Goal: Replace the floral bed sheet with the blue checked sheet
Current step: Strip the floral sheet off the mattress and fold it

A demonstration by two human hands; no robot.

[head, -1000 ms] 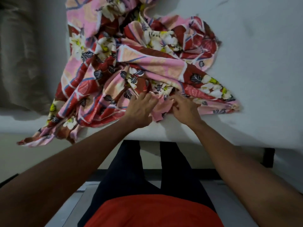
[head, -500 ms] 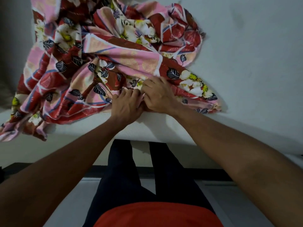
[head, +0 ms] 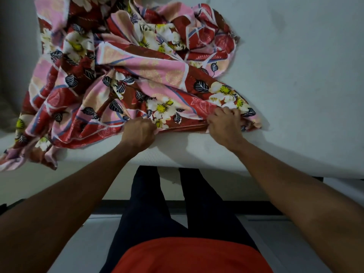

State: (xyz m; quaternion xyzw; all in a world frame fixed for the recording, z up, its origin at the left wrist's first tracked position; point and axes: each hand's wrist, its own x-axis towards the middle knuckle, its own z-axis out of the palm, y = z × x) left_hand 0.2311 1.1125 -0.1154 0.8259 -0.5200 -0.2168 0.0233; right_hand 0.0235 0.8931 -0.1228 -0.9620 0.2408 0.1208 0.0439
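The floral bed sheet (head: pixel 137 67), pink and red with white flowers, lies bunched on the bare white mattress (head: pixel 295 75). Its left part hangs over the mattress's near edge. My left hand (head: pixel 138 133) grips the sheet's near hem in a fist. My right hand (head: pixel 225 123) grips the same hem further right, near the sheet's corner. A stretch of hem runs taut between the two hands. No blue checked sheet is in view.
The mattress's near edge (head: pixel 197 154) runs across the frame in front of my legs. Pale floor (head: pixel 275 233) lies below it. A dim brownish cloth shape (head: pixel 7 107) sits at the far left.
My hands, which were pressed together on the hem, have moved apart along it. The right hand went right toward the corner, and the hem is now stretched between them.
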